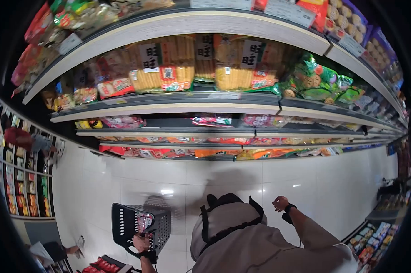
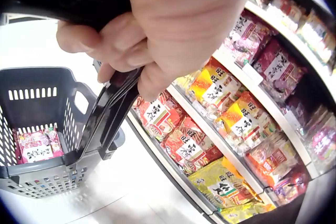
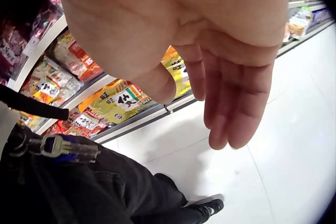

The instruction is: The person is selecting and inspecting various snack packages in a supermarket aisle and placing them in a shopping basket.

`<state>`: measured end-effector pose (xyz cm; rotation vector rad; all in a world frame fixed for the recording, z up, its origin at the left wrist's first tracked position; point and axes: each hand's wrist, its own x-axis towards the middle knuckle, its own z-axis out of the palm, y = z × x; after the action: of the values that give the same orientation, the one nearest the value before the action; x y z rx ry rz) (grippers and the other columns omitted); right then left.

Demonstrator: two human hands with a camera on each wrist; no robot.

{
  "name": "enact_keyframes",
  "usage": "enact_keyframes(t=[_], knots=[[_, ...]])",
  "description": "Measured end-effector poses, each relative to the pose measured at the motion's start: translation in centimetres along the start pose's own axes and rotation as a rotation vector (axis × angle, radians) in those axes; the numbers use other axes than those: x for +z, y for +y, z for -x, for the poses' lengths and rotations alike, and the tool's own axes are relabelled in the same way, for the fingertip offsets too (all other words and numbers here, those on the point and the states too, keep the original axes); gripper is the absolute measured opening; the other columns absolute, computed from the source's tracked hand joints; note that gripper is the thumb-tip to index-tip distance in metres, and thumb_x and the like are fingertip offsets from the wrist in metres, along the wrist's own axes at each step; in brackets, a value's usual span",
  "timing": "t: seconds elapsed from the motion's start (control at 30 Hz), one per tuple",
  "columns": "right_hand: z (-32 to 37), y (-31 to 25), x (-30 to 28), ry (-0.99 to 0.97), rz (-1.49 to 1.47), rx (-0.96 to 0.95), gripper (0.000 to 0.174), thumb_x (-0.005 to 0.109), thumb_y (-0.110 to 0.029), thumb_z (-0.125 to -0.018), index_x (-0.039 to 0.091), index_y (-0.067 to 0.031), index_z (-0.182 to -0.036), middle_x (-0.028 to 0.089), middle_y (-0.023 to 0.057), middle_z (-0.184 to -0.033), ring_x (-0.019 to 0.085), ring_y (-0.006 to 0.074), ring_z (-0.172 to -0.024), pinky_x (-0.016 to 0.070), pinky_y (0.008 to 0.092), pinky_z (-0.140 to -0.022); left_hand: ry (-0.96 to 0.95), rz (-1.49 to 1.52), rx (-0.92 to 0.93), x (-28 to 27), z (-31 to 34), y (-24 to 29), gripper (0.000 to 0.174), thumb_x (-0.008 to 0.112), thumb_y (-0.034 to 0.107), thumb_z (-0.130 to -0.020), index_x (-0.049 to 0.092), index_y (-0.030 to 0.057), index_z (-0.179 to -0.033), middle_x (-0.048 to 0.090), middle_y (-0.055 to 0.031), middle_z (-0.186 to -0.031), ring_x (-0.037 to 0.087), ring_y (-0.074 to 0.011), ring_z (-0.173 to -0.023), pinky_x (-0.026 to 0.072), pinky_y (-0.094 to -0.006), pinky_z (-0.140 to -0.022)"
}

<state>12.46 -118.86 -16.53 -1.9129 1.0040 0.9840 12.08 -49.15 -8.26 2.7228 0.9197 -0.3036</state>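
One dark grey, slotted basket (image 2: 37, 80) is holding a pink-and-white packet (image 2: 40, 146); my left hand (image 2: 173, 24) is gripping the basket's black handle (image 2: 108, 109); my right hand (image 3: 181, 32) (loosely bent) is hanging free.

A dark-grey perforated basket (image 2: 39, 81), handle gripped by the left hand (image 2: 176, 22), holds a pink packet (image 2: 38, 145).

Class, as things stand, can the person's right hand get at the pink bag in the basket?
Probably not without reaching across: the right hand looks empty, but the basket hangs from the left hand, on the other side of the body. Its open top leaves the pink bag uncovered.
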Motion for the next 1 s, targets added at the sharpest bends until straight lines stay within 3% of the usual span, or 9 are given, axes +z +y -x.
enact_keyframes(t=[0.13, 0.23, 0.37, 0.53, 0.67, 0.8, 0.87, 0.97, 1.0], knots=[[-1.9, -5.6, -2.6, -0.120, 0.158, -0.214, 0.033, 0.064, -0.023, -0.084, 0.058, 0.0031, -0.104, 0.067, 0.0138, -0.080, 0.069, 0.0226, -0.066, 0.0588, 0.0335, -0.054, 0.033, 0.136, -0.137, 0.8, 6.7, 1.2, 0.025, 0.071, 0.021, -0.075, 0.069, -0.0026, -0.082, 0.066, -0.0218, -0.075, 0.065, -0.0383, -0.075, 0.0505, -0.0430, -0.070], [-3.5, -10.9, -5.7, -0.024, 0.208, -0.325, 0.033, 0.061, -0.019, -0.084, 0.057, 0.0055, -0.105, 0.066, 0.0156, -0.081, 0.069, 0.0234, -0.066, 0.0579, 0.0337, -0.053, 0.083, 0.089, -0.072, 2.8, 11.0, 2.7, 0.028, 0.070, 0.022, -0.077, 0.064, -0.0054, -0.079, 0.064, -0.0245, -0.074, 0.063, -0.0410, -0.072, 0.0507, -0.0460, -0.066], [-4.0, -15.0, -9.3, 0.020, 0.182, -0.449, 0.020, 0.051, -0.007, -0.081, 0.058, 0.0006, -0.097, 0.062, 0.0101, -0.073, 0.067, 0.0190, -0.062, 0.0532, 0.0276, -0.047, 0.015, 0.112, 0.026, 6.2, 15.9, 5.9, 0.033, 0.070, 0.028, -0.078, 0.062, -0.0034, -0.071, 0.062, -0.0227, -0.064, 0.063, -0.0410, -0.063, 0.0515, -0.0466, -0.058], [0.1, -14.4, -11.5, 0.017, 0.179, -0.578, 0.019, 0.046, -0.003, -0.078, 0.057, -0.0002, -0.094, 0.063, 0.0076, -0.073, 0.066, 0.0160, -0.059, 0.0530, 0.0270, -0.046, -0.081, -0.006, 0.256, 9.3, 26.1, 8.0, 0.036, 0.066, 0.039, -0.079, 0.062, 0.0040, -0.070, 0.061, -0.0183, -0.057, 0.064, -0.0356, -0.057, 0.0522, -0.0447, -0.055], [-0.6, -10.3, -14.5, -0.013, 0.124, -0.612, 0.016, 0.050, 0.002, -0.077, 0.060, 0.0008, -0.089, 0.063, 0.0068, -0.074, 0.065, 0.0160, -0.060, 0.0507, 0.0275, -0.047, -0.150, -0.131, 0.248, 9.8, 32.3, 7.5, 0.040, 0.068, 0.046, -0.076, 0.060, 0.0078, -0.067, 0.061, -0.0137, -0.055, 0.063, -0.0322, -0.054, 0.0508, -0.0413, -0.052], [-1.9, -10.4, -19.5, 0.254, 0.009, -0.801, 0.014, 0.054, -0.003, -0.077, 0.064, 0.0011, -0.087, 0.065, 0.0091, -0.070, 0.065, 0.0168, -0.061, 0.0518, 0.0295, -0.051, -0.059, -0.119, 0.246, 10.8, 34.2, 7.4, 0.042, 0.069, 0.049, -0.074, 0.064, 0.0081, -0.072, 0.062, -0.0119, -0.058, 0.063, -0.0323, -0.055, 0.0499, -0.0415, -0.052], [-3.0, -12.2, -22.1, 0.456, 0.009, -0.827, 0.014, 0.054, -0.004, -0.080, 0.059, 0.0031, -0.091, 0.063, 0.0091, -0.075, 0.064, 0.0175, -0.064, 0.0520, 0.0300, -0.053, -0.027, -0.117, 0.229, 11.7, 33.8, 8.3, 0.042, 0.069, 0.050, -0.073, 0.065, 0.0083, -0.072, 0.063, -0.0126, -0.061, 0.063, -0.0324, -0.057, 0.0500, -0.0421, -0.053], [-0.3, -15.9, -24.9, 0.751, 0.008, -0.953, 0.034, 0.061, -0.015, -0.080, 0.053, 0.0021, -0.108, 0.063, 0.0116, -0.075, 0.063, 0.0205, -0.061, 0.0505, 0.0325, -0.059, 0.056, -0.089, 0.216, 12.1, 33.8, 10.9, 0.043, 0.069, 0.050, -0.073, 0.065, 0.0078, -0.068, 0.062, -0.0132, -0.060, 0.063, -0.0326, -0.057, 0.0504, -0.0424, -0.053], [-0.5, -16.8, -25.9, 0.810, 0.023, -0.875, 0.040, 0.064, -0.019, -0.079, 0.051, 0.0018, -0.111, 0.062, 0.0148, -0.079, 0.063, 0.0251, -0.068, 0.0494, 0.0342, -0.065, 0.055, -0.075, 0.186, 12.1, 33.6, 12.0, 0.042, 0.070, 0.050, -0.072, 0.066, 0.0083, -0.071, 0.063, -0.0134, -0.060, 0.063, -0.0323, -0.057, 0.0506, -0.0422, -0.054]])
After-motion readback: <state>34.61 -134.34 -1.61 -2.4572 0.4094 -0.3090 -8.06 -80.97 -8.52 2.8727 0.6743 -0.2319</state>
